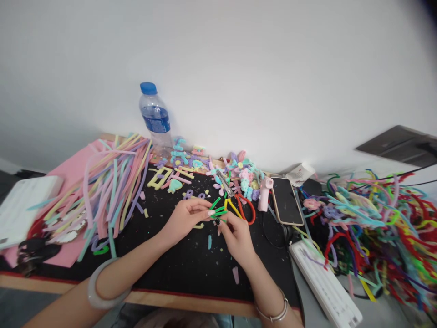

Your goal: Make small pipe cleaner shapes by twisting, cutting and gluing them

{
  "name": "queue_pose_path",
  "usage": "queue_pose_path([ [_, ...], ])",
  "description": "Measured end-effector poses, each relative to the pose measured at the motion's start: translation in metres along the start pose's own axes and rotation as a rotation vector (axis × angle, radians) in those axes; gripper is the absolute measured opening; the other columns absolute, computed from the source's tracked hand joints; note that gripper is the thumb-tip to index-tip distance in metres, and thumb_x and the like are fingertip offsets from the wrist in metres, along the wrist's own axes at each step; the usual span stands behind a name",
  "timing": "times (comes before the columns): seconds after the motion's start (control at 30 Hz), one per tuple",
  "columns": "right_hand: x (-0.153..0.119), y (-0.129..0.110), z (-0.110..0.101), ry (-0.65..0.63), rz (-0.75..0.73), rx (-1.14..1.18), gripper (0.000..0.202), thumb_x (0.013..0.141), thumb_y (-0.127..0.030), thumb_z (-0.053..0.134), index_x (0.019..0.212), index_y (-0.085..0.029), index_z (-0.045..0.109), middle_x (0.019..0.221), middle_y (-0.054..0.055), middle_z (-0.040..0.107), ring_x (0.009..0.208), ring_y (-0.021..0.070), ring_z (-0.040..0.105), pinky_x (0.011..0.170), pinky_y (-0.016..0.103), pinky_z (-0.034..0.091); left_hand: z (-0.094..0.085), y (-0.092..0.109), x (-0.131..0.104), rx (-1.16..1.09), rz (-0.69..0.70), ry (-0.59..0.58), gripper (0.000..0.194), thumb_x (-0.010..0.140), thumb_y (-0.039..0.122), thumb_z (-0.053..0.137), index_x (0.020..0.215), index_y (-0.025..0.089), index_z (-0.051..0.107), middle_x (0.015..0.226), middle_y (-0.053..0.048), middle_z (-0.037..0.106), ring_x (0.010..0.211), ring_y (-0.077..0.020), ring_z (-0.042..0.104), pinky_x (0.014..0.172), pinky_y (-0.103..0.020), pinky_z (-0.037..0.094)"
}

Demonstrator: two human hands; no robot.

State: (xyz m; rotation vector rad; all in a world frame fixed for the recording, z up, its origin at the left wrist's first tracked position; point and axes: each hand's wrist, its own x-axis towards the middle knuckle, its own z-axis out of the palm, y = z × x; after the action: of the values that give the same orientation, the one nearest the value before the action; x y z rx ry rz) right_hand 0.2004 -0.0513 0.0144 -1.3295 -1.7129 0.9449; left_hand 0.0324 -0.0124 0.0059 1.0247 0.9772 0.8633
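Note:
Several short green pipe-cleaner pieces (219, 211) fan out between my two hands above the black mat (164, 264). My left hand (191, 216) pinches them from the left, thumb and fingertips together. From the right, my right hand (237, 234) closes its fingers on the same green pieces. Just beyond my fingers lie scissors with red and yellow handles (251, 212) and silver pliers (225, 182). A short blue piece (209, 242) and a pale pink piece (236, 275) rest on the mat nearer to me.
Pastel pipe cleaners (112, 182) are heaped at the left, near a white box (30, 200). A bottle (156, 116) stands by the wall. Finished shapes (179, 157) line the back. A phone (287, 200), a white case (324, 282) and a colourful tangle (392, 228) are at the right.

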Motion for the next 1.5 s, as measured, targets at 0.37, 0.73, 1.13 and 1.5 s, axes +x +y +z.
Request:
queue_pose_path([
  [0.37, -0.001, -0.002, 0.001, 0.08, 0.126, 0.247, 0.032, 0.087, -0.031, 0.049, 0.057, -0.019, 0.047, 0.048, -0.005, 0.043, 0.047, 0.0099, 0.037, 0.048, 0.023, 0.028, 0.005, 0.009, -0.004, 0.132, 0.113, 0.015, 0.029, 0.075, 0.028, 0.067, 0.097, 0.016, 0.053, 0.063, 0.004, 0.065, 0.062, -0.0136, 0.063, 0.061, -0.024, 0.046],
  [0.73, 0.005, 0.006, 0.007, 0.125, 0.287, 0.643, 0.011, 0.076, -0.026, 0.065, 0.077, -0.019, 0.056, 0.058, -0.005, 0.057, 0.042, 0.0088, 0.048, 0.04, 0.022, 0.042, 0.004, 0.005, -0.003, 0.108, 0.043, -0.015, 0.014, 0.072, 0.026, 0.069, 0.07, 0.015, 0.06, 0.067, -0.002, 0.07, 0.066, -0.0164, 0.068, 0.066, -0.027, 0.052],
  [1.13, 0.005, 0.008, 0.006, 0.073, 0.272, 0.635, 0.013, 0.08, -0.029, 0.062, 0.088, -0.019, 0.056, 0.054, -0.006, 0.055, 0.038, 0.0082, 0.048, 0.036, 0.02, 0.041, -0.001, 0.014, -0.004, 0.351, 0.045, -0.183, 0.012, 0.077, 0.024, 0.062, 0.07, 0.015, 0.067, 0.066, -0.001, 0.068, 0.065, -0.0146, 0.063, 0.065, -0.024, 0.049],
  [1.5, 0.005, 0.005, 0.006, 0.141, 0.316, 0.57, 0.024, 0.082, -0.037, 0.06, 0.071, -0.019, 0.048, 0.047, -0.009, 0.046, 0.035, 0.0051, 0.036, 0.036, 0.017, 0.025, -0.001, 0.013, -0.004, 0.43, 0.16, -0.15, 0.019, 0.075, 0.021, 0.066, 0.093, 0.018, 0.07, 0.08, -0.002, 0.073, 0.071, -0.0165, 0.065, 0.065, -0.024, 0.048],
])
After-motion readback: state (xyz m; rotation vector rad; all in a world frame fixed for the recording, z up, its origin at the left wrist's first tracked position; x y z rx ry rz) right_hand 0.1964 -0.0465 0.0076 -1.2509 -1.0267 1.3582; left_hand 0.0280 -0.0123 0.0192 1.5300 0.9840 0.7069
